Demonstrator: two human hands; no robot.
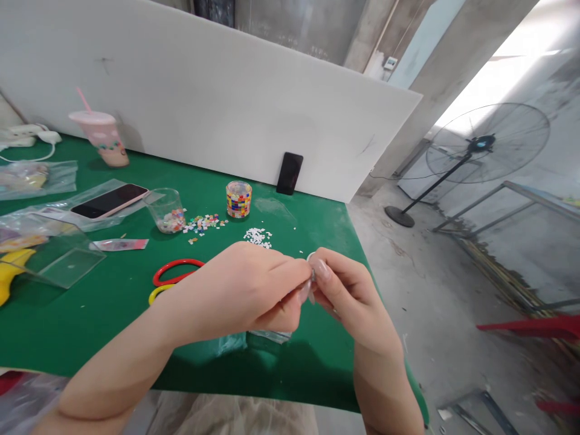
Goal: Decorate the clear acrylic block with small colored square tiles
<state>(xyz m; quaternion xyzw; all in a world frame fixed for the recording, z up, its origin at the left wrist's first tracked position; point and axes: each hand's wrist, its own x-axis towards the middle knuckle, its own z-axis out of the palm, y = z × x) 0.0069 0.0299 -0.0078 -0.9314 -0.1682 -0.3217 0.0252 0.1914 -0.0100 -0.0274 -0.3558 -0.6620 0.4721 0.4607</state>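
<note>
My left hand (pixel 254 284) and my right hand (pixel 348 296) meet above the front of the green table (pixel 113 332). Fingers of both are pinched together around something small; a whitish edge shows between the fingertips, but its kind is hidden. Beyond my hands lies a pile of small white tile pieces (pixel 257 237). Behind it stands a round cup covered in colourful mosaic tiles (pixel 238 200). Scissors with red and yellow handles (pixel 179 263) lie partly behind my left forearm. Below my hands is a clear plastic bag (pixel 272 336), partly hidden.
Multicoloured pieces (pixel 206 223) lie by a tilted clear cup (pixel 166 211). Further left are a phone (pixel 110 201), a small tube (pixel 120 244), a clear plastic stand (pixel 67 260) and a pink tumbler (pixel 103 138). A black phone (pixel 290 173) leans on the white board (pixel 217 103).
</note>
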